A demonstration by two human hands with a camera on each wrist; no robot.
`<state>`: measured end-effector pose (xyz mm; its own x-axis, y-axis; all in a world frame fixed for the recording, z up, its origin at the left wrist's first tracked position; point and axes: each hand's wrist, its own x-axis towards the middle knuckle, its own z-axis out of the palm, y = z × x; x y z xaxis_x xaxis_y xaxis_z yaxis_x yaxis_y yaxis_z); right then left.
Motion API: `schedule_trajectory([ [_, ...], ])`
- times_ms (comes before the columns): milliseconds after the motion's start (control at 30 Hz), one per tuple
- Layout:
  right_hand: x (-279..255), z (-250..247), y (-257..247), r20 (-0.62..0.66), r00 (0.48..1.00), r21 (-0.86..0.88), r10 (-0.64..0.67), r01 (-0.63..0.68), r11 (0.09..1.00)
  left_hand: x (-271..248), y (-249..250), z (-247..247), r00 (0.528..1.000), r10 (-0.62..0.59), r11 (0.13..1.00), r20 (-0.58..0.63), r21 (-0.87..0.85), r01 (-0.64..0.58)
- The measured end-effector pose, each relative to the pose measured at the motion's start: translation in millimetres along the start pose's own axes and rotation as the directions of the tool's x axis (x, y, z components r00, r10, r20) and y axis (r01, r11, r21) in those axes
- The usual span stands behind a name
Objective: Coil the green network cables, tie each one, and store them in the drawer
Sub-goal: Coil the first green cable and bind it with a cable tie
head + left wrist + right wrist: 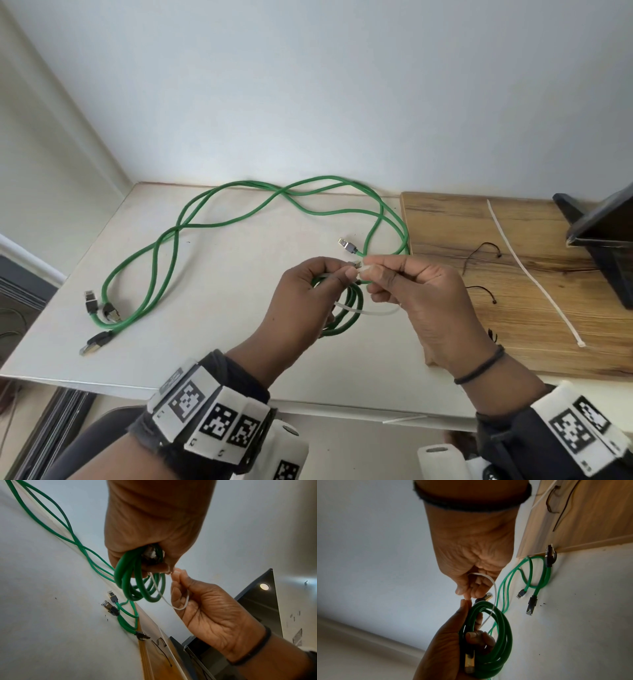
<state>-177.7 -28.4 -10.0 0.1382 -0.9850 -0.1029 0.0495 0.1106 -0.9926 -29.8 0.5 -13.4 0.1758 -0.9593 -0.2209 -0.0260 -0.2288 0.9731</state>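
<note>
My left hand [337,274] grips a coiled green network cable [347,310] just above the white table [239,325]; the coil [498,642] hangs below the fist, with one plug lying in the palm. A white zip tie [376,312] loops around the coil. My right hand [376,274] pinches the tie's end between thumb and fingers, right next to the left thumb. The tie [178,607] curves down under the right hand [178,578]. Loose green cable [205,219] sprawls across the table behind both hands. No drawer is in view.
Several plugs [99,308] lie at the table's left and one plug [347,245] just behind my hands. On the wooden board [513,335] at the right lie a spare white zip tie [534,274] and thin black ties [483,253]. A dark stand [603,240] occupies the far right.
</note>
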Motion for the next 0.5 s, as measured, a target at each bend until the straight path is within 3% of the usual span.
schedule_trajectory([
  [100,2.0,-0.9,1.8,-0.042,0.999,0.035,0.003,-0.001,0.999,1.2,0.3,-0.2,0.999,0.004,0.999,-0.046,-0.034,-0.005],
  [333,-1.8,4.4,3.3,0.037,0.999,0.231,0.029,-0.037,0.972,0.6,1.8,-0.2,0.994,0.031,0.998,-0.103,-0.043,-0.036],
  [500,0.4,2.8,4.3,0.009,0.996,0.324,0.083,-0.082,0.943,-2.8,5.4,0.4,0.996,0.047,0.996,-0.069,-0.069,-0.052],
])
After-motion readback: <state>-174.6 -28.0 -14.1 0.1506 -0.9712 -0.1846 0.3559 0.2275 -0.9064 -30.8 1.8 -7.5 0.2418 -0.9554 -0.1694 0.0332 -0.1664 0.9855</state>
